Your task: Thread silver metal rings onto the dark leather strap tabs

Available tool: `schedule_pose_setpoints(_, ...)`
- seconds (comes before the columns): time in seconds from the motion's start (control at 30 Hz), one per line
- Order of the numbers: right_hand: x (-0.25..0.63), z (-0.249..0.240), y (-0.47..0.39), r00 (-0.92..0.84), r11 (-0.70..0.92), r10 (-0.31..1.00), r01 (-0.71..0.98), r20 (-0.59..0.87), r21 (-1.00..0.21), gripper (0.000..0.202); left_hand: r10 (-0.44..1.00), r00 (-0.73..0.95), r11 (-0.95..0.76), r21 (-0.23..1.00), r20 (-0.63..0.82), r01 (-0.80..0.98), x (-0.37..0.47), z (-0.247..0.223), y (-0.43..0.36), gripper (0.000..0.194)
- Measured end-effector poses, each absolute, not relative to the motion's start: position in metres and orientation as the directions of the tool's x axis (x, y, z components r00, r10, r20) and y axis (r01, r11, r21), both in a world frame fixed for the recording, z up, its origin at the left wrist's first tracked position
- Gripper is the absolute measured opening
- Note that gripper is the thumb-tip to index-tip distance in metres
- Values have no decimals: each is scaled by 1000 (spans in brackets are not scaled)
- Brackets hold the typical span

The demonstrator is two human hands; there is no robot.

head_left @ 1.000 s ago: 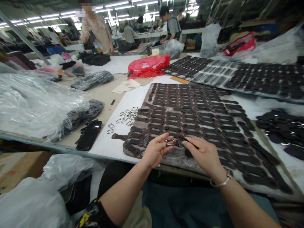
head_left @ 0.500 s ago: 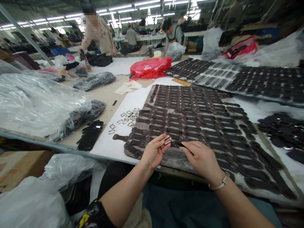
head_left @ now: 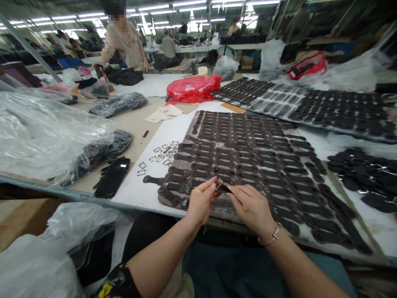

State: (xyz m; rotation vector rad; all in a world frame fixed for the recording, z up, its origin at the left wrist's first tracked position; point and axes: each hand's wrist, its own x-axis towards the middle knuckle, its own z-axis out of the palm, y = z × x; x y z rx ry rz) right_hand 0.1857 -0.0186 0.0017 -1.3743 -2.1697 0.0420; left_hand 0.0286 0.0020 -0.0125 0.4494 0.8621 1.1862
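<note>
Between thumb and fingers, my left hand (head_left: 201,201) pinches a small metal buckle (head_left: 219,183) above the near edge of a board. My right hand (head_left: 250,207) grips a dark strap piece (head_left: 226,189), whose end meets the buckle. Rows of dark strap pieces with rounded ends cover the board (head_left: 223,205) under and beyond both hands. Several loose metal buckles (head_left: 161,154) lie on the white surface left of the board. One strap piece (head_left: 153,179) sticks out past the board's left edge.
A black phone (head_left: 112,177) and clear plastic bags (head_left: 52,132) lie at the left. Behind the board are a red bag (head_left: 194,88) and another strap-covered board (head_left: 287,99). Dark pieces with buckles (head_left: 369,176) are piled at the right. A person (head_left: 125,43) stands across the table.
My right hand has moved left toward my left hand, bringing the strap's end to the buckle. The person bent over behind the red bag is now mostly out of sight.
</note>
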Motion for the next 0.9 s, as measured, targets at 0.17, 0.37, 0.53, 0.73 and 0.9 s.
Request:
schedule_pose_setpoints(0.17,185,2,-19,-274,450,856,813,439,-371,26,952,111,300,801,-285,-519,33,-10,-2,37)
schedule_pose_setpoints(0.37,182,3,-19,-237,437,867,785,438,-439,27,965,117,263,855,-235,-447,33,-13,-2,37)
schedule_pose_setpoints(0.53,179,0,-19,-250,428,874,802,417,-416,26,964,113,265,886,-240,-381,33,-14,-2,34)
schedule_pose_setpoints(0.73,179,0,-17,-230,434,890,689,393,-580,20,957,169,287,854,-236,-434,30,-10,-1,34)
schedule_pose_setpoints(0.9,181,0,-15,-257,463,883,612,393,-641,20,965,221,222,892,-142,-394,29,-7,-4,20)
